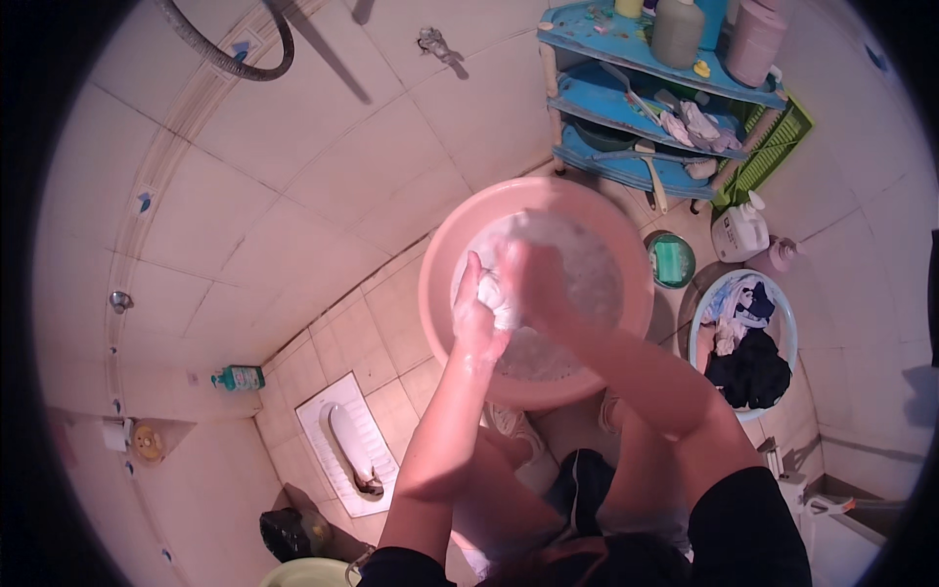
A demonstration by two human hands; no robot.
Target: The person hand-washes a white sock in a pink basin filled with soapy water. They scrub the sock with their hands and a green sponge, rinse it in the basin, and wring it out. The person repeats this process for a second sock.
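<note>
Both my hands are over a large pink basin (634, 293) of cloudy, sudsy water. A wet, bunched white cloth (499, 301) is gripped in my left hand (473, 318), its thumb pointing up along the cloth and suds on its skin. Close against the cloth's right side is my right hand (533, 279), smeared by motion. Its fingers cannot be made out, nor whether it grips the cloth. What lies under the water is hidden by the foam.
Right of the basin stand a green soap dish (672, 260), a white pump bottle (740, 233) and a light blue tub (696, 342) of clothes. Behind is a blue shelf rack (611, 93) with bottles. A squat toilet (313, 421) is set in the floor at left.
</note>
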